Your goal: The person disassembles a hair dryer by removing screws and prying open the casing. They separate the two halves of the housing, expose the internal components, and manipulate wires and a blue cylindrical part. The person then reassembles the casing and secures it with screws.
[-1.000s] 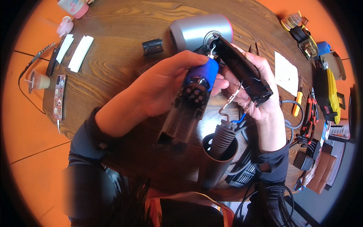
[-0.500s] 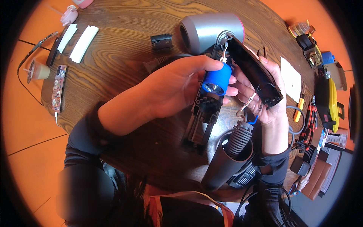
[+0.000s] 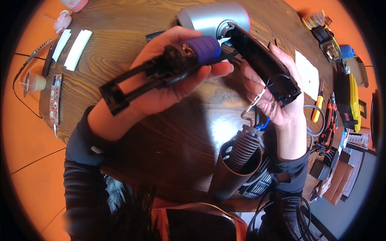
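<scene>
My left hand point(image 3: 167, 98) is closed around a slim black plastic frame point(image 3: 163, 68) with a blue cylindrical motor point(image 3: 206, 49) at its end. The frame slants down to the left. A white-sheathed lead runs from the motor toward the grey hair dryer head point(image 3: 209, 19) behind it. My right hand point(image 3: 288, 105) grips the dryer's hollow black handle shell point(image 3: 261, 60), which still joins the head. Below the shell, bared wires point(image 3: 255, 103) and a blue wire come from a ribbed cord sleeve point(image 3: 243, 148), which stands in a dark tube point(image 3: 227, 182).
A black slotted part point(image 3: 257, 186) lies beside the tube. To the right are a white paper point(image 3: 306, 74), a yellow screwdriver point(image 3: 317, 109), red-handled pliers point(image 3: 330, 124) and a yellow-black case point(image 3: 354, 108). A phone point(image 3: 55, 98), cup point(image 3: 34, 82) and white strips point(image 3: 78, 50) are at left.
My left hand has moved up and left, turning the frame from steep to slanting left, with the motor now toward the dryer head. My right hand keeps its hold on the shell.
</scene>
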